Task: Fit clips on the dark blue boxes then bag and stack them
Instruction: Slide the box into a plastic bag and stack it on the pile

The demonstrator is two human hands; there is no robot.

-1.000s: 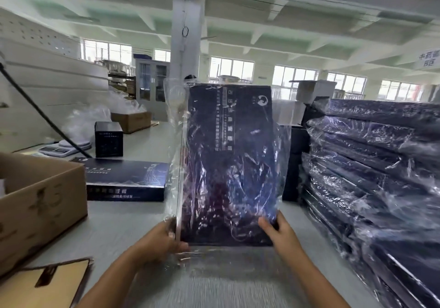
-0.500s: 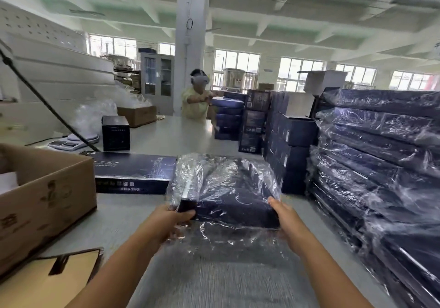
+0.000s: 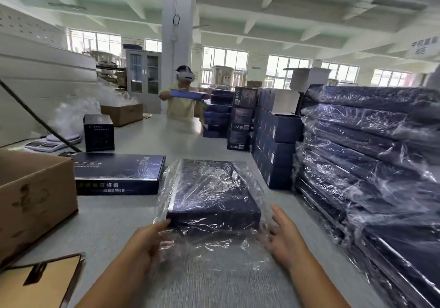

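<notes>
Clear plastic film wraps the dark blue box (image 3: pixel 212 188), which lies flat on the grey table (image 3: pixel 133 215) straight ahead, its near edge facing the person and the loose open end of the bag (image 3: pixel 209 241) spilling toward them in a crumpled tail. That slack is probably why both hands sit at the near corners: judging by the task, the box is already sleeved and the excess film wants tucking or folding before it goes on a pile. The left hand (image 3: pixel 145 243) has its thumb laid against the box's near left corner, with the other fingers curled in the film below; whether they truly pinch the plastic I cannot tell. The right hand (image 3: pixel 283 236) is spread, fingers straight, resting on the film just beside the near right corner, as if to smooth or steady it rather than grip. To the right, a tall stack of bagged boxes (image 3: pixel 371 155) stands close by, a sensible destination within easy reach. To the left, an unbagged box (image 3: pixel 116 174) lies flat just beside the wrapped one, likely waiting its turn. A cardboard carton (image 3: pixel 35 198) sits at the left edge, perhaps for supplies, though its contents are out of sight. No clip is discernible through the glare on the film.
</notes>
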